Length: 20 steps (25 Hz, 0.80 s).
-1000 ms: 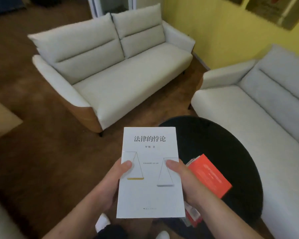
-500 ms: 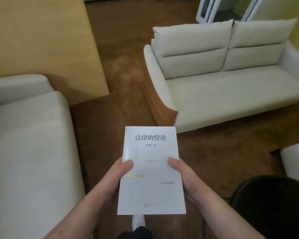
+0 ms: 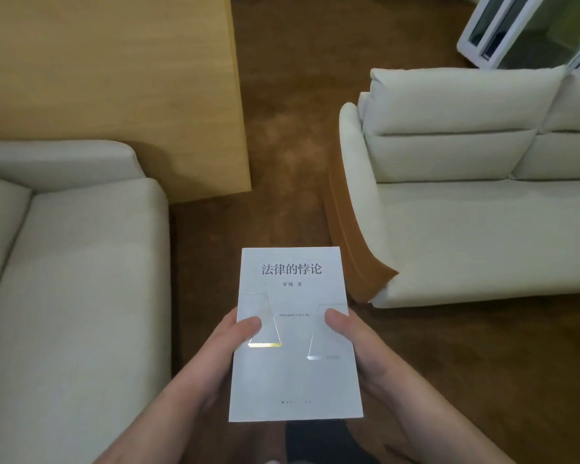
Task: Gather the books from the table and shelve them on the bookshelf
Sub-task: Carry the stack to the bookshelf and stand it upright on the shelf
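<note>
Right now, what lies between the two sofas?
In the head view, only bare brown floor separates the left sofa from the right sofa; the held book overlaps its near end.

White paperback book [image 3: 295, 333] with dark title, gold and silver scales; cream fabric sofas [image 3: 482, 209] with tan sides; brown floor [image 3: 282, 128].

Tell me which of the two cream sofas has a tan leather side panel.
The cream sofa on the right: a tan leather panel wraps its armrest. The cream sofa on the left shows only fabric.
</note>
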Motion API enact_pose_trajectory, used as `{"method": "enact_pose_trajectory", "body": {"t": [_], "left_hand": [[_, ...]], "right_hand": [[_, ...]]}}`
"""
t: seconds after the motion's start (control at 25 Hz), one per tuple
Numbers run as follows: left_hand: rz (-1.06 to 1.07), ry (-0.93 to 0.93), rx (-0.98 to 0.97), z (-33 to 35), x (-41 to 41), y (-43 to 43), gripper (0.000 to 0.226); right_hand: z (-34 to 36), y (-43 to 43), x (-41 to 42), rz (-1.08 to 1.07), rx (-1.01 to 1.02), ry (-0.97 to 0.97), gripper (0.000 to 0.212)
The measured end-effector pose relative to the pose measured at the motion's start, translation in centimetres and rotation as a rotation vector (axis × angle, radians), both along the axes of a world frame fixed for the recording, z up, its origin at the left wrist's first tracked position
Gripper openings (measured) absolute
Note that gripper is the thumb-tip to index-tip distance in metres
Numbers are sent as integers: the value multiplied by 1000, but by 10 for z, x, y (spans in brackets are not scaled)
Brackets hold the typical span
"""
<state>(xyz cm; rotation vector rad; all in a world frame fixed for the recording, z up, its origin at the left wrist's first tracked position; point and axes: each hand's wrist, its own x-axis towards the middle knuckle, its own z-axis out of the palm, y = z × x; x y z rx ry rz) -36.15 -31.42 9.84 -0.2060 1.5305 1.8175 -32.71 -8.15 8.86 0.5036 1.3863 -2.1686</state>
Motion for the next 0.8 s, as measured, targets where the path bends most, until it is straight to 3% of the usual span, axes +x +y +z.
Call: {"method": "enact_pose_trajectory", "body": {"t": [0.08, 0.24, 0.4, 0.48, 0.6, 0.72, 0.8], "left_hand": [[7, -6, -15, -1, -44, 16, 69], [28, -18, -24, 6, -144, 51, 84], [90, -43, 39, 14, -230, 80, 69], [78, -51, 66, 20, -274, 89, 85], [50, -22, 28, 20, -340, 102, 80], [50, 28, -1, 10, -427, 116, 93], [49, 32, -2, 6, -486, 125, 80]], "right_hand": [[-5, 18, -45, 20, -9, 7, 85], [2, 59, -148, 64, 6, 28, 68], [18, 85, -238, 97, 30, 29, 67], [23, 95, -280, 91, 22, 22, 64], [30, 107, -343, 88, 29, 59, 61], [28, 118, -422, 57, 54, 77, 56], [21, 127, -479, 46, 64, 69, 60]]}}
